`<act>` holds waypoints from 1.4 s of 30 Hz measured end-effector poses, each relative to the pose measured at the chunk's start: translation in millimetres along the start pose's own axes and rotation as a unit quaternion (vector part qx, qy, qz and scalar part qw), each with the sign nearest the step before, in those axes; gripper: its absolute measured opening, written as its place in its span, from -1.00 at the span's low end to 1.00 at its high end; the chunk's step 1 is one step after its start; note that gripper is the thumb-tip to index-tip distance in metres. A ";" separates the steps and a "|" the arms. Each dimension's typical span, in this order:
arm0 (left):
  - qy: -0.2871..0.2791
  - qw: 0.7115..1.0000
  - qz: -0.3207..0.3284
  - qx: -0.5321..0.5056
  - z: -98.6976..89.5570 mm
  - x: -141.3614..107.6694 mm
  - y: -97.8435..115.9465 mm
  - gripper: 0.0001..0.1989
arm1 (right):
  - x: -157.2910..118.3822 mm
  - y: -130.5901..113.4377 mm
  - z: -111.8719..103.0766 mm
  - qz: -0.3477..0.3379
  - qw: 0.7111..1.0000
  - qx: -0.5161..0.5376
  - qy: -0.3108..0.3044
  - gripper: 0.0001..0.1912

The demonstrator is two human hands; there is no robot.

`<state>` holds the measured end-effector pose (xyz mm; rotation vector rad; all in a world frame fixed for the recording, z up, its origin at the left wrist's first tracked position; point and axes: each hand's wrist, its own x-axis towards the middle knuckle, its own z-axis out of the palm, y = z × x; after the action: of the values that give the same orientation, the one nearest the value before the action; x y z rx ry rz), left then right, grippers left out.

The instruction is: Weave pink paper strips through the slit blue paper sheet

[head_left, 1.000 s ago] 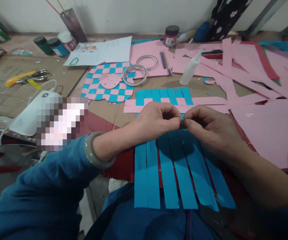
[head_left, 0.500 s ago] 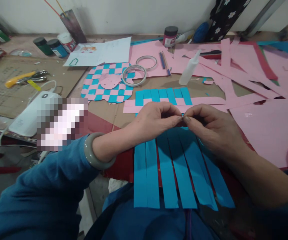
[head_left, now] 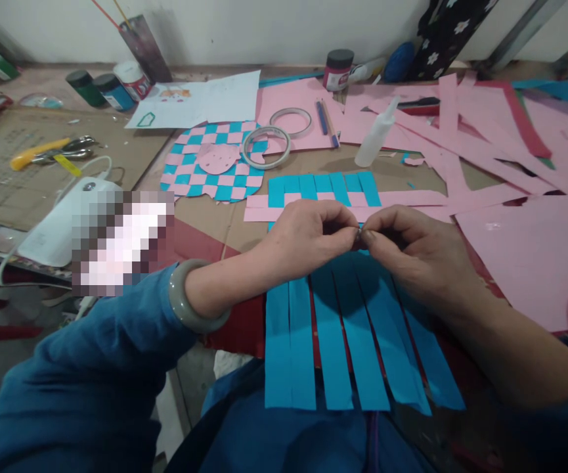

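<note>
Hands meet fingertip to fingertip over the blue paper cut into long strips (head_left: pixel 291 348) — left hand (head_left: pixel 303 240) & right hand (head_left: pixel 424 256) each w/ thumb and finger pinched shut; whether anything's btwn them is too small to tell. Blue strips fan out below the hands, lower ends past the table's near edge; upper ends lie on the table (head_left: pixel 209 220), crossed by pink paper strips (head_left: pixel 258 215), one woven over/under.

Behind, to the left: blue-and-pink checkered woven paper piece (head_left: pixel 182 169) w/ a pink paper oval on it, plus a pale tape roll (head_left: pixel 265 163) overlapping its right edge. 2nd tape roll (head_left: pixel 291 112) just behind — on pink paper, nr two pencils. Translucent white squeeze bottle (head_left: pixel 375 141) stands tilted, rt of those, nr loose pink strips.
</note>
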<state>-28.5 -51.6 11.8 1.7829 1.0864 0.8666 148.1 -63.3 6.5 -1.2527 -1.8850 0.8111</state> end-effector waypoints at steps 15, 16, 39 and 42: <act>0.037 0.992 0.084 0.090 1.8 -0.8 -5.2 -0.89 | 0.6 0.0 1.2 0.022 0.999 0.041 -0.009 -0.91; 0.036 0.990 0.092 0.097 1.4 -0.9 -5.0 -0.89 | 0.5 -0.2 1.2 0.023 0.999 0.042 -0.011 -0.92; 0.065 0.944 0.238 0.218 1.6 -4.5 -8.8 -0.86 | -2.1 1.9 4.2 0.132 0.946 0.288 -0.061 -0.74; 0.061 0.945 0.234 0.222 1.6 -4.8 -8.3 -0.86 | -1.7 -0.4 4.1 0.136 0.949 0.278 -0.062 -0.72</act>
<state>-31.6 -54.3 3.1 2.4578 1.0045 1.0829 145.0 -65.5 4.2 -1.1203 -1.4311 1.4771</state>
